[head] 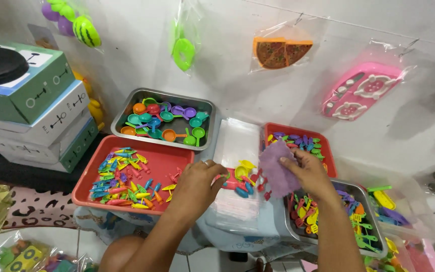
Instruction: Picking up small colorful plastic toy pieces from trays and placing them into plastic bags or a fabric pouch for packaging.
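My left hand (196,187) rests palm down at the right edge of a red tray (174,156), with its fingers on a small heap of toy pieces (243,180) lying on clear plastic bags (237,143). My right hand (308,171) pinches a purple cloth-like piece (275,174) held over the same heap. The heap holds yellow, red and blue toy utensils. The red tray carries several small coloured toy pieces (119,179).
A metal tray (205,108) of toy pans stands at the back. Another red tray (328,156) and a metal tray (366,194) of toy cutlery lie to the right. Stacked boxes (36,106) are on the left. Bagged toys hang on the wall.
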